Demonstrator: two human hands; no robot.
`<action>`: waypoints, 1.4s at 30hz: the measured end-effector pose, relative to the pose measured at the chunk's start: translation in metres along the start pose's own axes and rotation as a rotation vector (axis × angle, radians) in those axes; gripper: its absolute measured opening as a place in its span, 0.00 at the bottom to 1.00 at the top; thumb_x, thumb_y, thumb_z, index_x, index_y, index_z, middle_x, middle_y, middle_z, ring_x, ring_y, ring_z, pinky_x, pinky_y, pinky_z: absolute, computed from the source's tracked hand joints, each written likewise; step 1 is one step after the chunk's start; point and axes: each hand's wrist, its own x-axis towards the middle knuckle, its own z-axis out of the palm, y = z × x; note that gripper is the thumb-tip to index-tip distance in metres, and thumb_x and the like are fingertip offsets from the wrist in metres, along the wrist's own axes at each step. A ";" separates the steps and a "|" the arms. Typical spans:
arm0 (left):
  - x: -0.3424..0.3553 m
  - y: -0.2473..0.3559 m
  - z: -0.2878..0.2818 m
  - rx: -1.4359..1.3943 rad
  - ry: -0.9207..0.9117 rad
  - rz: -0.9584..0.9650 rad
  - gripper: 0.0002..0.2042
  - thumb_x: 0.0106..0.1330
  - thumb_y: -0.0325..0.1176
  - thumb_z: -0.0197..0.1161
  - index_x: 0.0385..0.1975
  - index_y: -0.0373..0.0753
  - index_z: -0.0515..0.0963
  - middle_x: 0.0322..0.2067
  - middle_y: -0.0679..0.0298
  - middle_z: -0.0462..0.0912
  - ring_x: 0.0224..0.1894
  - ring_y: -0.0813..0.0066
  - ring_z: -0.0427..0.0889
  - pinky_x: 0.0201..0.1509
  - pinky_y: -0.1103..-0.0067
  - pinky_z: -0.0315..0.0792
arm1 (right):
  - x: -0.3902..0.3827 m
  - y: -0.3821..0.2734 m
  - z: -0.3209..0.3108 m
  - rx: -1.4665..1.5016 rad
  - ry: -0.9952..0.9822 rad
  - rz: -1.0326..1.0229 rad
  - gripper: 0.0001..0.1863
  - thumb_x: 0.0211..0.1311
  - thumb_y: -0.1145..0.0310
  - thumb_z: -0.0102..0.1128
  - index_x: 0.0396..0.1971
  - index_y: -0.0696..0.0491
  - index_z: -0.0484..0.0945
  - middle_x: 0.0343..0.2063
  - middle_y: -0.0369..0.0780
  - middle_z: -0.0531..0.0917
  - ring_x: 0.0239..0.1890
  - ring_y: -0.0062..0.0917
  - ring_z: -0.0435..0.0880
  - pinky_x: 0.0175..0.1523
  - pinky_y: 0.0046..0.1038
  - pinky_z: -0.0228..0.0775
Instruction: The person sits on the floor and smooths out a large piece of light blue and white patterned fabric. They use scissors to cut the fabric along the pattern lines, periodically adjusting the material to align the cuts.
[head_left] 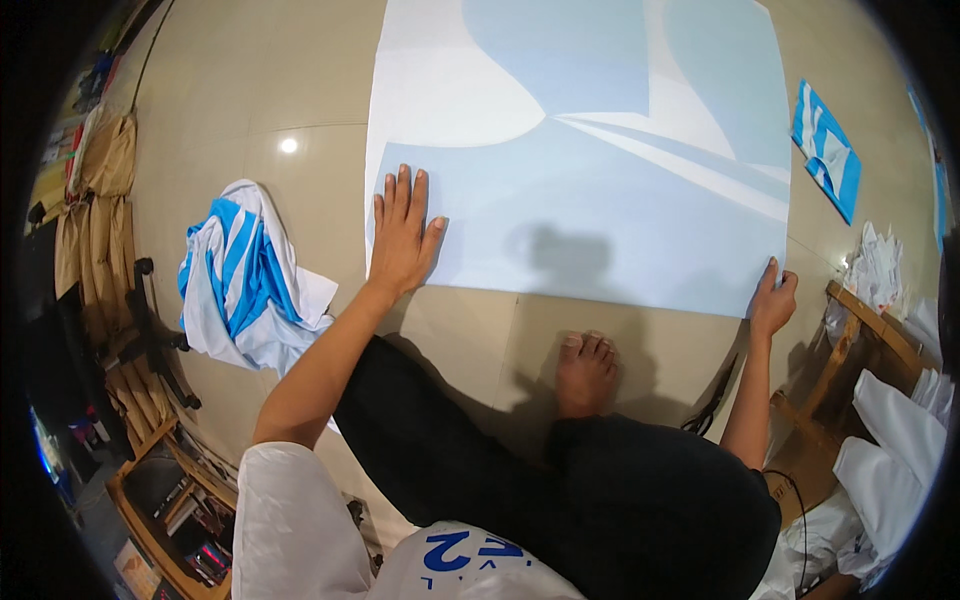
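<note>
A large printed sheet (620, 225) in pale blue and white lies spread flat on the floor in front of me. Whether it is cloth or paper I cannot tell. My left hand (403, 240) rests palm down near its left edge, the fingers stretched out. At the near right corner my right hand (773, 300) pinches the sheet's edge, with the index finger pointing along the top. The shadow of my head falls across the middle of the sheet. My bare foot (586, 375) stands just short of the near edge.
A crumpled blue and white cloth (240, 275) lies on the left. Folded blue and white fabric (828, 152) sits at the far right. White scraps (875, 270), a wooden frame (850, 350) and white cloth (895, 435) crowd the right side. A wooden shelf (150, 465) stands lower left.
</note>
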 end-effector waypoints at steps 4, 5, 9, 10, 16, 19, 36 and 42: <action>-0.013 0.016 0.016 0.073 0.029 -0.059 0.37 0.82 0.52 0.48 0.84 0.41 0.50 0.84 0.48 0.44 0.85 0.41 0.38 0.85 0.47 0.33 | 0.016 0.007 -0.005 -0.013 -0.115 0.073 0.28 0.75 0.41 0.62 0.45 0.55 0.82 0.39 0.53 0.90 0.42 0.52 0.89 0.47 0.47 0.79; -0.016 0.020 0.016 0.071 0.037 -0.064 0.37 0.82 0.52 0.48 0.84 0.41 0.50 0.84 0.48 0.43 0.85 0.41 0.38 0.85 0.47 0.33 | 0.016 0.008 -0.005 -0.015 -0.094 0.057 0.27 0.75 0.41 0.61 0.45 0.55 0.81 0.38 0.53 0.90 0.42 0.52 0.89 0.47 0.47 0.79; -0.020 0.040 0.022 0.046 0.024 -0.119 0.36 0.82 0.51 0.48 0.84 0.41 0.50 0.84 0.48 0.44 0.86 0.42 0.38 0.85 0.47 0.33 | 0.026 0.025 0.002 -0.034 -0.016 0.032 0.25 0.77 0.43 0.60 0.47 0.53 0.81 0.37 0.50 0.90 0.41 0.51 0.89 0.46 0.48 0.79; -0.021 0.042 0.024 0.058 0.017 -0.133 0.36 0.82 0.51 0.48 0.84 0.41 0.50 0.84 0.48 0.44 0.86 0.42 0.39 0.85 0.47 0.33 | 0.026 0.032 0.004 -0.044 0.001 0.051 0.25 0.78 0.43 0.59 0.48 0.53 0.81 0.37 0.50 0.90 0.41 0.51 0.89 0.45 0.48 0.78; -0.033 0.036 0.028 0.014 0.041 -0.124 0.36 0.81 0.49 0.49 0.84 0.41 0.51 0.84 0.46 0.45 0.85 0.40 0.38 0.84 0.45 0.34 | 0.021 0.041 -0.019 -0.116 -0.061 0.105 0.22 0.81 0.49 0.54 0.50 0.54 0.79 0.41 0.52 0.90 0.45 0.52 0.89 0.51 0.49 0.78; -0.038 0.031 0.021 -0.017 -0.003 -0.134 0.36 0.82 0.48 0.48 0.84 0.41 0.51 0.84 0.44 0.44 0.85 0.36 0.38 0.84 0.43 0.34 | -0.001 0.048 -0.047 -0.164 -0.025 0.067 0.22 0.81 0.51 0.53 0.52 0.56 0.78 0.43 0.52 0.89 0.47 0.51 0.87 0.53 0.48 0.77; -0.080 -0.005 -0.026 -0.171 -0.034 -0.328 0.34 0.67 0.42 0.72 0.66 0.27 0.66 0.64 0.35 0.72 0.66 0.35 0.71 0.66 0.52 0.73 | -0.272 0.077 -0.108 -0.120 -0.071 0.237 0.17 0.76 0.63 0.58 0.48 0.64 0.78 0.48 0.54 0.79 0.57 0.51 0.77 0.64 0.47 0.69; -0.095 -0.031 0.018 -0.268 -0.048 -0.456 0.37 0.65 0.49 0.75 0.63 0.27 0.67 0.58 0.37 0.79 0.62 0.34 0.78 0.64 0.52 0.75 | -0.307 0.104 -0.093 0.002 0.048 0.122 0.19 0.69 0.69 0.65 0.54 0.65 0.79 0.46 0.55 0.84 0.55 0.50 0.82 0.63 0.45 0.73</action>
